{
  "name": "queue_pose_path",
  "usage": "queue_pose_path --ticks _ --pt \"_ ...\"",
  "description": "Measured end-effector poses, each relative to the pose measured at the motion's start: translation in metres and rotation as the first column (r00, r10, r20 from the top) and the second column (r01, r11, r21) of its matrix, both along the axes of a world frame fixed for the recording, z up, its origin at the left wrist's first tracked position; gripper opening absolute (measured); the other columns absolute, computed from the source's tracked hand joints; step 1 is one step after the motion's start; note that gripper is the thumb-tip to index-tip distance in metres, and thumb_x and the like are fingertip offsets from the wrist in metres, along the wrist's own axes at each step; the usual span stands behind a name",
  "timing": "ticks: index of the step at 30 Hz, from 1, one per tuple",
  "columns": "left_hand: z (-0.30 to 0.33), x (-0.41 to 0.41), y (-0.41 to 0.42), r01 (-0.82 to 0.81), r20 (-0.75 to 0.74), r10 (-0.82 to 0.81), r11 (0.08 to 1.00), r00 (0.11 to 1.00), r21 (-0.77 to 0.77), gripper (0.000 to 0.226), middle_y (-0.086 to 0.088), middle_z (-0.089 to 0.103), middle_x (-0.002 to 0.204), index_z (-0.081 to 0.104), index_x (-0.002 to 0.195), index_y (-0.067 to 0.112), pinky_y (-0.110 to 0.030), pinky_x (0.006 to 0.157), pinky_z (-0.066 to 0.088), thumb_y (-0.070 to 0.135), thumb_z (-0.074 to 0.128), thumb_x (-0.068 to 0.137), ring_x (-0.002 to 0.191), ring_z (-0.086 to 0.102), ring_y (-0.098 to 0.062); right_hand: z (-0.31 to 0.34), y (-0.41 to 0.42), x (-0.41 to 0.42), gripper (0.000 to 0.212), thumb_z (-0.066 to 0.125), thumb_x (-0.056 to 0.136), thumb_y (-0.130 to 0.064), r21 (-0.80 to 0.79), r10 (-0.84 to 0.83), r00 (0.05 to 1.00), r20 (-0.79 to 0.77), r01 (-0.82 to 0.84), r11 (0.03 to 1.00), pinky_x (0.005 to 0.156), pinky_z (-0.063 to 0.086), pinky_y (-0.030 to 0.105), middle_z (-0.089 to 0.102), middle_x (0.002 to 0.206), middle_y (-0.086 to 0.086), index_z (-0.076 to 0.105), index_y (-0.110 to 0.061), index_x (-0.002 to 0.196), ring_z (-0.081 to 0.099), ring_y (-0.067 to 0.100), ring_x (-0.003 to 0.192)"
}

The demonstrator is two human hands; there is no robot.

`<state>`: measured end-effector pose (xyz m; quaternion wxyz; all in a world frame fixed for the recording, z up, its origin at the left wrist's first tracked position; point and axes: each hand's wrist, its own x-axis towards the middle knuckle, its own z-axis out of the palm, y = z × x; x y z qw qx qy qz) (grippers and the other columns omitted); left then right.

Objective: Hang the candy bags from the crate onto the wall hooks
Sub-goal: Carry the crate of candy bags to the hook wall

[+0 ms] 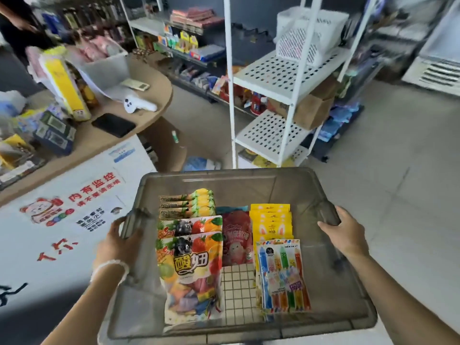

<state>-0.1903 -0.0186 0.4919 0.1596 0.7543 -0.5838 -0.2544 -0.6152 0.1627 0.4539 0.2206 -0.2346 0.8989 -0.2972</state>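
The left grip and right grip each curl tight around a side handle of the crate. The candy bags lie flat inside, between both grips.

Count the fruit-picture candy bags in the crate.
2: both lie in the left column of the crate, the front fruit bag overlapping the rear fruit bag. More may be hidden beneath them.

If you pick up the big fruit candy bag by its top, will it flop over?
Probably. The fruit candy bag looks like a soft pouch, so it should bend. The loose wrapped sweets at its bottom would likely sag and shift. Its glossy film may feel slippery.
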Motion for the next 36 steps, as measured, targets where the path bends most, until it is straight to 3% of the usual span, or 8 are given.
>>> queue_pose_path --ticks 5,13,15,19,22,27,32,36 --pt "0.029 -0.09 -0.05 0.226 0.032 -0.225 0.973 0.974 -0.045 0.051 -0.025 0.058 0.118 0.045 0.128 0.025 -0.045 0.088 0.042 0.045 0.059 0.084 0.105 0.053 -0.044 0.037 0.04 -0.041 0.063 0.069 0.079 -0.037 -0.061 -0.196 0.98 -0.021 0.194 0.979 0.094 0.048 0.045 0.058 0.129 0.009 0.044 -0.021 0.135 0.053 0.034 0.117" --pt "0.052 -0.265 -0.101 0.583 -0.045 -0.584 0.812 0.811 -0.034 0.063 -0.024 0.061 0.11 0.049 0.125 0.022 -0.04 0.079 0.044 0.054 0.051 0.071 0.097 0.056 -0.041 0.068 0.103 -0.09 0.057 0.066 0.08 -0.03 -0.067 -0.539 0.841 -0.047 0.536 0.842 0.082 0.049 0.042 0.063 0.118 0.013 0.045 -0.025 0.133 0.058 0.037 0.103" --pt "0.055 -0.309 -0.109 0.666 -0.07 -0.666 0.745 0.742 -0.028 0.068 -0.025 0.061 0.109 0.048 0.128 0.025 -0.039 0.078 0.043 0.055 0.049 0.067 0.099 0.055 -0.041 0.072 0.119 -0.093 0.057 0.066 0.079 -0.028 -0.068 -0.629 0.777 -0.035 0.626 0.777 0.081 0.05 0.042 0.063 0.117 0.015 0.045 -0.027 0.132 0.058 0.037 0.102" --pt "0.061 -0.399 -0.108 0.807 -0.087 -0.807 0.589 0.584 -0.041 0.052 -0.026 0.059 0.114 0.044 0.132 0.026 -0.042 0.084 0.046 0.043 0.058 0.085 0.1 0.056 -0.04 0.082 0.155 -0.088 0.058 0.067 0.078 -0.023 -0.083 -0.8 0.601 0.005 0.797 0.598 0.074 0.046 0.035 0.062 0.119 0.015 0.046 -0.027 0.132 0.057 0.037 0.102" --pt "0.067 -0.462 -0.094 0.891 -0.087 -0.89 0.452 0.447 -0.047 0.05 -0.021 0.06 0.116 0.042 0.131 0.031 -0.044 0.085 0.047 0.045 0.056 0.086 0.099 0.056 -0.039 0.084 0.182 -0.083 0.057 0.069 0.077 -0.023 -0.081 -0.881 0.473 0.01 0.878 0.471 0.083 0.048 0.04 0.063 0.115 0.02 0.049 -0.024 0.13 0.058 0.038 0.102" --pt "0.065 -0.571 -0.041 0.967 -0.133 -0.962 0.249 0.24 -0.054 0.048 -0.018 0.059 0.12 0.045 0.132 0.024 -0.04 0.086 0.044 0.033 0.06 0.087 0.103 0.055 -0.038 0.087 0.226 -0.087 0.056 0.069 0.078 -0.026 -0.062 -0.963 0.268 0.017 0.962 0.266 0.087 0.044 0.034 0.062 0.121 0.014 0.051 -0.023 0.131 0.057 0.033 0.11" --pt "0.035 -0.681 0.028 0.998 -0.053 -0.997 0.058 0.056 -0.025 0.043 -0.014 0.063 0.113 0.048 0.126 0.028 -0.037 0.082 0.045 0.039 0.058 0.086 0.1 0.058 -0.037 0.07 0.281 -0.12 0.054 0.073 0.074 -0.021 -0.052 -0.996 0.087 0.027 0.995 0.085 0.084 0.049 0.037 0.065 0.115 0.014 0.055 -0.019 0.125 0.062 0.031 0.099" --pt "0.02 -0.767 0.095 1.0 -0.054 -0.998 -0.014 -0.014 -0.016 0.042 -0.012 0.065 0.11 0.047 0.126 0.029 -0.034 0.075 0.046 0.038 0.058 0.086 0.092 0.06 -0.035 0.065 0.329 -0.174 0.058 0.071 0.077 -0.019 -0.017 -0.999 -0.003 0.041 1.0 -0.004 0.084 0.046 0.037 0.064 0.114 0.019 0.051 -0.018 0.132 0.059 0.036 0.102"
